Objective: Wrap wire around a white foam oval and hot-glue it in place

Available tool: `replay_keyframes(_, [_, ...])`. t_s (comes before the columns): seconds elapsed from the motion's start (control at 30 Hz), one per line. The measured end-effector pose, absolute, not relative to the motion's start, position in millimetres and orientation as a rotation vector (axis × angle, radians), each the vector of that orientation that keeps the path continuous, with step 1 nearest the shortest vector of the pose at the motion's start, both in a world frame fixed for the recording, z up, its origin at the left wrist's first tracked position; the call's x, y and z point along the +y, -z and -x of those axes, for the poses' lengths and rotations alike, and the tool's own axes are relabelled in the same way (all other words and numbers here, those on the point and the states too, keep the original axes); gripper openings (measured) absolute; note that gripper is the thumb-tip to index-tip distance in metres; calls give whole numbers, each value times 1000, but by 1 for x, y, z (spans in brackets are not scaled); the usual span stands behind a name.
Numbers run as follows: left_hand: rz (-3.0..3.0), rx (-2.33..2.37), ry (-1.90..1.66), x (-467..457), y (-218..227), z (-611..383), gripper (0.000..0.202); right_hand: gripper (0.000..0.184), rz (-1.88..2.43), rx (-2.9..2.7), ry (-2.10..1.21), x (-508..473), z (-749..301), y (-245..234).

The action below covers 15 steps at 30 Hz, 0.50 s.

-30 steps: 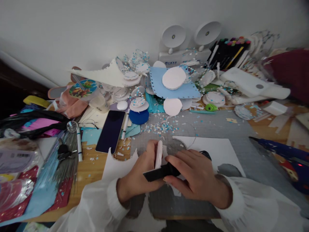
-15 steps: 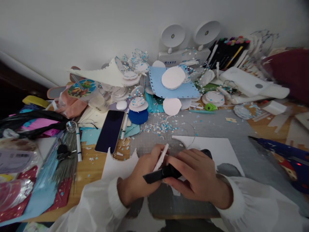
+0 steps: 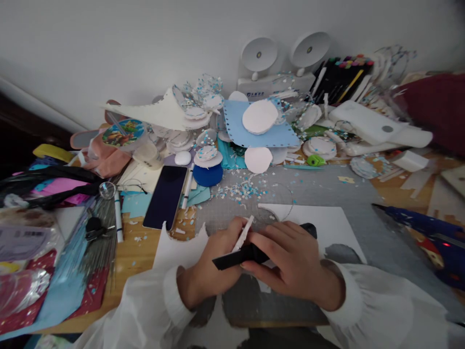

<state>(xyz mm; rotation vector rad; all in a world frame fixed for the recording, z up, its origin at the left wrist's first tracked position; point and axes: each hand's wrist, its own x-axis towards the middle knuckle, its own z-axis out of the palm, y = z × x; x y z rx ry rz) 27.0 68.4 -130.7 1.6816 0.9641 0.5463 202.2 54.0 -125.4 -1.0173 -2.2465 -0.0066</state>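
My left hand [image 3: 217,259] is closed on a small white disc [image 3: 242,235], seen nearly edge-on with a rough, ragged rim. Its lower part is hidden by the fingers. A black utility knife [image 3: 230,259] is gripped in my right hand [image 3: 290,259]. Its wide dark blade points left and lies against or just in front of the disc's lower end; contact is hard to tell. Both hands are close together above the grey cutting mat [image 3: 276,310]. White sheets with curved cutouts lie beside them, one sheet [image 3: 341,225] behind my right hand and another [image 3: 181,249] left of my left hand.
A phone [image 3: 166,196] and a marker [image 3: 188,186] lie left of the mat. Blue and white bits [image 3: 241,190] are scattered beyond my hands. At the right rests a blue glue gun [image 3: 425,220] with a red light. White discs [image 3: 259,116] and a twin-headed lamp [image 3: 259,54] crowd the back.
The knife's blade has shifted slightly up and left along the disc, with my right hand moving a little left. My left hand keeps its hold almost unmoved.
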Motion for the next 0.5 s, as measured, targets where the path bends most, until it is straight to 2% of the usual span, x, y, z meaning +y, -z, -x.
replay_keyframes(0.5, [-1686, 981, -535, 69, 132, -27, 23, 32, 1039, -2254, 33, 54, -203, 128])
